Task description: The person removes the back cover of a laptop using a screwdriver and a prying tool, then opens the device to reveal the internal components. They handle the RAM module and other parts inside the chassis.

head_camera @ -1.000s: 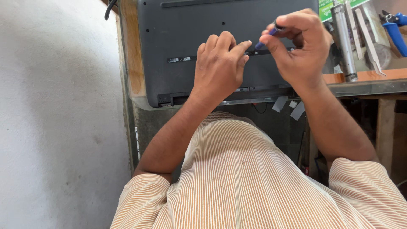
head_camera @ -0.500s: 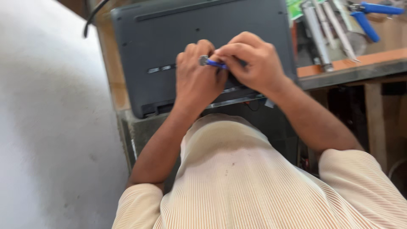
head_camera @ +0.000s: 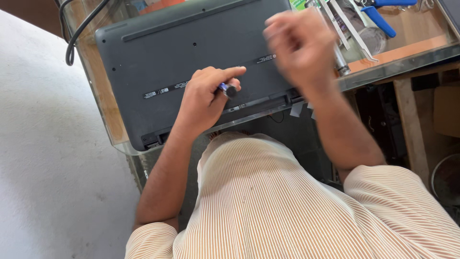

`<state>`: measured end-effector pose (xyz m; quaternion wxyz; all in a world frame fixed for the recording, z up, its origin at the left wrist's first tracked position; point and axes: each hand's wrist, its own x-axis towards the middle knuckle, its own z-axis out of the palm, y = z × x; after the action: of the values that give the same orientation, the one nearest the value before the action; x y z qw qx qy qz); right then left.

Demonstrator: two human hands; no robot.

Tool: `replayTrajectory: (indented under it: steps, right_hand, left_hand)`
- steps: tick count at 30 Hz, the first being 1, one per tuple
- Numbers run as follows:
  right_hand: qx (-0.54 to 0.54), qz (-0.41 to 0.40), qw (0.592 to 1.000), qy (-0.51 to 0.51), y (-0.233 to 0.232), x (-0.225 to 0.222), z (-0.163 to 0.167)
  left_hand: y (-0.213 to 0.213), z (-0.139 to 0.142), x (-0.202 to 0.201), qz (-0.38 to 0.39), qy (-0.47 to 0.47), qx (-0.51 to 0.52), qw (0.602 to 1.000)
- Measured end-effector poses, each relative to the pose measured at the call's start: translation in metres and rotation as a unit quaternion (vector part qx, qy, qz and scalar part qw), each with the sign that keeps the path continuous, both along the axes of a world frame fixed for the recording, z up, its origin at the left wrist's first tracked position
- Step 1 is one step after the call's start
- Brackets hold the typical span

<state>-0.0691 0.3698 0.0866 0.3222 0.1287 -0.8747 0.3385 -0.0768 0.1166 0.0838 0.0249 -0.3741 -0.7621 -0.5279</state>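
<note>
Nearest the camera: person's striped orange-and-white shirt (head_camera: 268, 206), both forearms reaching forward over the bench edge.

Left hand (head_camera: 206, 98) rests on the underside of a dark grey laptop (head_camera: 158, 57), which lies bottom-up on a glass-topped table (head_camera: 103, 103). Fingers curled around a small screwdriver (head_camera: 227, 88) with a blue-and-dark handle, index finger stretched out along the top. The tip is hidden under the hand, so can't tell whether it sits in a screw. It's close to the laptop's near edge, by the long label strip.

Right hand (head_camera: 299, 45) is lifted above the laptop's right end, motion-blurred. Fingers look loosely bunched; can't tell how far closed or whether it holds anything as small as a screw.

Farther back, right of the laptop: blue-handled pliers (head_camera: 383, 19), metal tweezers (head_camera: 350, 29), other tools too blurred to name. Black cable (head_camera: 74, 36) loops off the table's far left corner.

Judgement: step in hand looks like working the base-cover screws, driver held one-handed near the front edge. Any next move calls for a square seat in the screw head, downward pressure while turning, and the free hand steadying the case. Slip risk: driver skating across the plastic, or a loose screw rolling off the glass.
</note>
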Motion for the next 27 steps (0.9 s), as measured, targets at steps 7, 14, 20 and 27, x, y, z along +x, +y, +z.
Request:
replayTrajectory:
  steps: [7, 14, 20, 27]
  right_hand:
    - [0.22, -0.283, 0.922, -0.148, 0.12, 0.038, 0.017]
    - [0.047, -0.303, 0.875, -0.375, 0.137, 0.054, 0.005]
    - [-0.413, -0.086, 0.878, -0.226, 0.164, 0.064, -0.017]
    - [-0.492, 0.154, 0.846, -0.136, 0.066, 0.049, -0.018]
  left_hand:
    - [-0.002, -0.011, 0.001, 0.076, -0.192, 0.138, 0.969]
    - [-0.01, -0.025, 0.001, 0.113, -0.189, 0.183, 0.958]
    - [-0.006, -0.023, -0.003, 0.091, -0.19, 0.215, 0.954]
    - [-0.005, -0.017, -0.001, 0.118, -0.18, 0.159, 0.964]
